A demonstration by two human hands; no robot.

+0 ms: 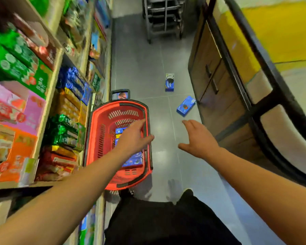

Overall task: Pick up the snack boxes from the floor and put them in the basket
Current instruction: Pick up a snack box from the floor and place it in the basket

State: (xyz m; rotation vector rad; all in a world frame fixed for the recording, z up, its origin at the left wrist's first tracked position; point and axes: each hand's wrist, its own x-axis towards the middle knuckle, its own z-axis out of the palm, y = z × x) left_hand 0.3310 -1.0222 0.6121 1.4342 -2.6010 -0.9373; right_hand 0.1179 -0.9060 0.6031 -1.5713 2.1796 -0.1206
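Two blue cardboard snack boxes lie on the grey tiled floor [140, 71]. The near blue box [185, 105] is tilted beside the brown wooden cabinet [217, 96]. The far blue box [169, 82] is farther up the aisle. More blue boxes [133, 160] sit inside the red plastic basket [95, 138], which stands by the snack shelves [42, 103]. The left hand [133, 137] is over the basket, fingers straight, holding nothing. The right hand [199, 138] is spread wide above the floor, holding nothing too.
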